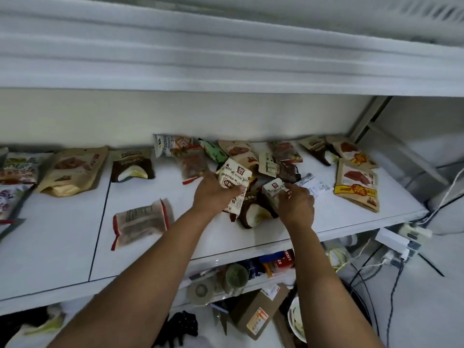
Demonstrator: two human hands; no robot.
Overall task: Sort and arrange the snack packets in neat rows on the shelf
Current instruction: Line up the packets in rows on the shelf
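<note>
A white shelf (62, 247) carries many snack packets. My left hand (213, 194) grips a cream packet with brown print (234, 178) at the near edge of a jumbled pile (271, 159). My right hand (297, 204) pinches a smaller cream packet (272, 188) just right of it. A brown packet with a white window (253, 214) lies under both hands. A pale packet with red ends (141, 223) lies alone at front left. A brown packet (131, 165) and a tan pouch (74, 169) lie in a row at the back left.
Tan packets with red pictures (357, 184) lie at the right end. Colourful packets (17, 169) sit at the far left. A shelf board (226, 71) hangs overhead. Below are a tape roll (200, 292), a cardboard box (258, 312), cables and a power strip (399, 244).
</note>
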